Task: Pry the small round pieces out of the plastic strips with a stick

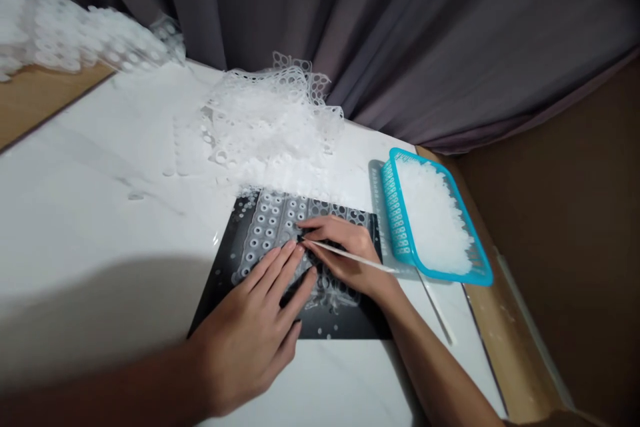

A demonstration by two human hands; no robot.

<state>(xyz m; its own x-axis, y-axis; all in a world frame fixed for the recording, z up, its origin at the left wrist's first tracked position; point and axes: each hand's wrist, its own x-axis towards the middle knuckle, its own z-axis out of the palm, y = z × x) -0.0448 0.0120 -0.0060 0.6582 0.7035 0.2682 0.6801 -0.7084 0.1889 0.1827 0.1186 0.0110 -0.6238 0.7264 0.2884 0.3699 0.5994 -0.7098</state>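
Note:
A translucent sheet with rows of ring shapes lies on a black mat in front of me. My left hand rests flat on the sheet's near part, fingers stretched out. Over the right part of the sheet, my right hand grips a thin white stick with a dark tip. That tip touches or hovers just above the sheet beside my left fingertips; which of the two I cannot tell. Part of the sheet is hidden under both hands. Small clear discs are scattered on the mat.
A blue basket full of white translucent pieces stands at the right, with another white stick lying near it. Punched-out sheets are heaped behind the mat. More ring sheets lie far left. A grey curtain hangs behind the table.

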